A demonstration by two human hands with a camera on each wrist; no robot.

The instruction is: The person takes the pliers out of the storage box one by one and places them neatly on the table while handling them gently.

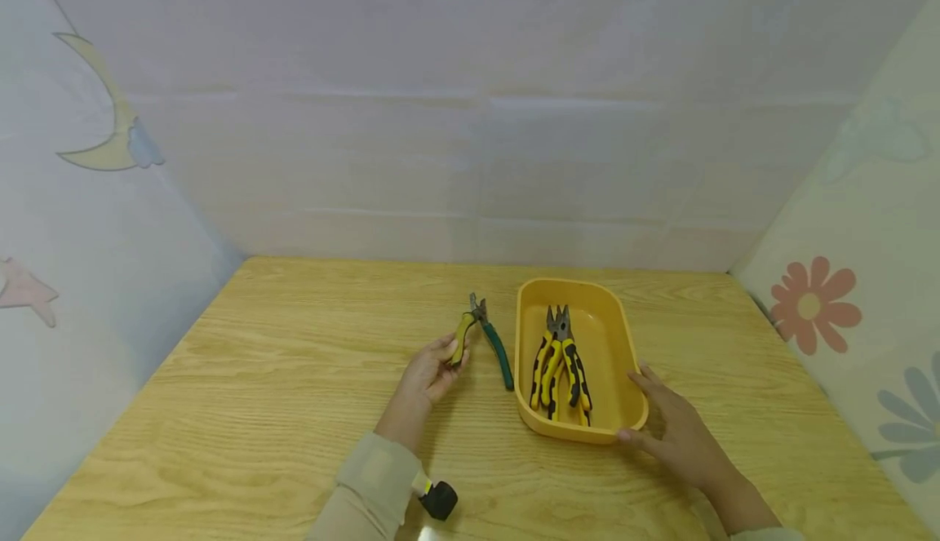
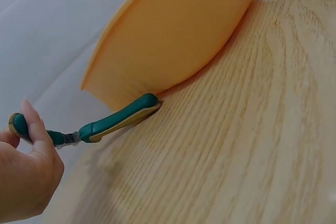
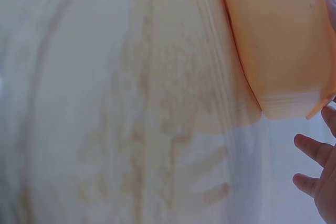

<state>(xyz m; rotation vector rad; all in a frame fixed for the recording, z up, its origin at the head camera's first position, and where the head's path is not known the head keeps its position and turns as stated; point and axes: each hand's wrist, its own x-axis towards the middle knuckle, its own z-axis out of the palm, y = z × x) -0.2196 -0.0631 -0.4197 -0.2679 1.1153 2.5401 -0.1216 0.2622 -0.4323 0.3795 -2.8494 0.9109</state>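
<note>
My left hand [image 1: 431, 370] grips one handle of a pair of pliers [image 1: 498, 353] just left of the tray. The handles are green and yellow, and the metal jaws point away from me. In the left wrist view the pliers' free handle [image 2: 123, 119] stretches toward the tray's wall, its end at the table. At the near right corner of the yellow tray [image 1: 627, 337], my right hand [image 1: 683, 439] touches the rim with thumb and a finger. Its other fingers [image 3: 313, 148] are spread and straight in the right wrist view. Several yellow-and-black pliers [image 1: 565, 361] lie inside the tray.
The wooden table [image 1: 294, 361] carries everything, with printed walls [image 1: 470, 182] at its back and sides. Beside my left sleeve sits a small black object with a yellow mark [image 1: 439, 500], partly hidden; its kind is unclear.
</note>
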